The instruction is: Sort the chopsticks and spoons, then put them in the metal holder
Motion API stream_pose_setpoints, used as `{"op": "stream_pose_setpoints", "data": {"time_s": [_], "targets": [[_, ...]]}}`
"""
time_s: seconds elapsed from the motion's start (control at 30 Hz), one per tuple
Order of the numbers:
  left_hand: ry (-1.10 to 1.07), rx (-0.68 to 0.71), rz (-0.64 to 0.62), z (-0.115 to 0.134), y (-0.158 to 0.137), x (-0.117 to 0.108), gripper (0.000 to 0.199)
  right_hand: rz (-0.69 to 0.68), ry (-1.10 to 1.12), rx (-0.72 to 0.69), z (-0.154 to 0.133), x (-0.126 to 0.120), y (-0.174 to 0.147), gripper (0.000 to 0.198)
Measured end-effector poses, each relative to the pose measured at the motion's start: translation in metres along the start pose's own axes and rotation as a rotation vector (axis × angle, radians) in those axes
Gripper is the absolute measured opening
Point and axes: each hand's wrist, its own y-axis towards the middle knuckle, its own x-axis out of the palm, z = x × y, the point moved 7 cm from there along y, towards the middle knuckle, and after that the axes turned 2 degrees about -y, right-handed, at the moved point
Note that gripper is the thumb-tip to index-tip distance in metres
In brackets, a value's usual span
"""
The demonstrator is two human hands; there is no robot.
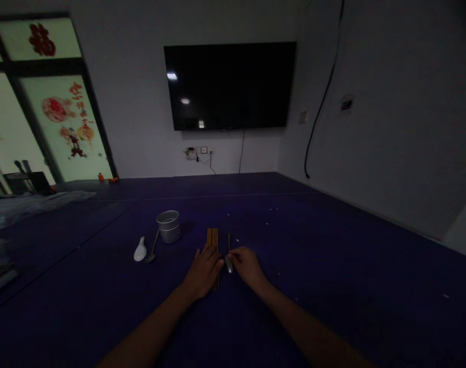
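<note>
Blue table [332,266]. Left hand [202,271] palm-down, unclenched, over the chopsticks [213,235]; right hand [247,263] right of the chopsticks, bent inward, pinching a spoon [229,265]. Metal cup [170,227] left of the chopsticks, apart. Spoon just right of chopsticks, between hands, right nearer, long axis roughly parallel.

The chopsticks [213,236] look like smooth wood; the spoon [229,265] to their right, shiny metal. The cup [170,232] is dull-sheened metal, the white spoon [140,251] at left glossy. The blue surface [332,286] looks matt, the far screen [233,87] glassy.
</note>
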Motion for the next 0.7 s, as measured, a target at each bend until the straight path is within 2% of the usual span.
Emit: {"op": "stream_pose_setpoints", "data": {"time_s": [0.33, 0.5, 0.7], "targets": [[-0.041, 0.045, 0.018, 0.005, -0.002, -0.002, 0.056, -0.101, -0.199, -0.141, -0.022, 0.006, -0.009, 0.018], [-0.040, 0.089, 0.071, 0.009, -0.002, -0.006, 0.058, -0.137, -0.204, -0.161, -0.024, 0.007, -0.009, 0.017], [-0.044, 0.097, 0.073, 0.010, -0.001, -0.006, 0.058, -0.171, -0.184, -0.178, -0.026, 0.008, -0.008, 0.019]]}}
